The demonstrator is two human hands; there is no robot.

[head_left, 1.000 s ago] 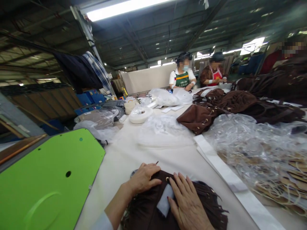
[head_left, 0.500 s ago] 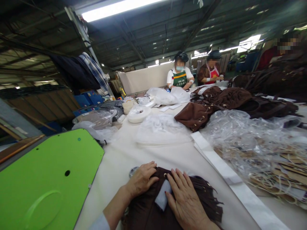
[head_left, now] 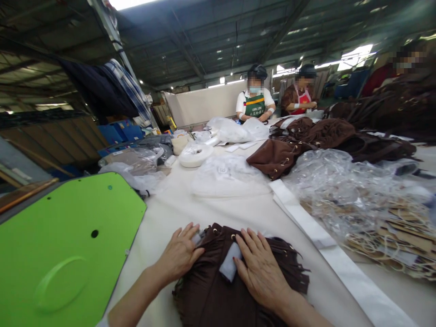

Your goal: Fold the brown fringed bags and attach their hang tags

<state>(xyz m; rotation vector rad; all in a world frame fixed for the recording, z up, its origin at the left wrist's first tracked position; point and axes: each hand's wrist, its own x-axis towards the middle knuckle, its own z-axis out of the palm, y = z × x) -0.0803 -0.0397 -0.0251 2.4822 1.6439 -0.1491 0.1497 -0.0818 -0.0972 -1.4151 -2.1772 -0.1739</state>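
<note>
A dark brown fringed bag [head_left: 218,290] with brass eyelets along its top lies on the table in front of me. My left hand [head_left: 180,252] rests on the bag's upper left edge, fingers stretched out. Across its right part lies my right hand [head_left: 257,263], flat with the fingers extended. Beside the right thumb, a small light grey wrapped piece [head_left: 230,262] sits on the bag's front. Grey wrapping also shows a little by the left fingertips, partly hidden by them.
A green machine cover [head_left: 68,245] stands at the left. Ahead are a clear plastic bag [head_left: 225,177] and a white tape roll [head_left: 195,156]. White strips [head_left: 306,218], plastic bags [head_left: 327,181] and stringed brown tags [head_left: 398,240] lie right. Co-workers [head_left: 255,104] are across the table.
My left hand has slid left along the bag's top edge, uncovering an eyelet there. My right hand stays on the bag. The view has shifted slightly.
</note>
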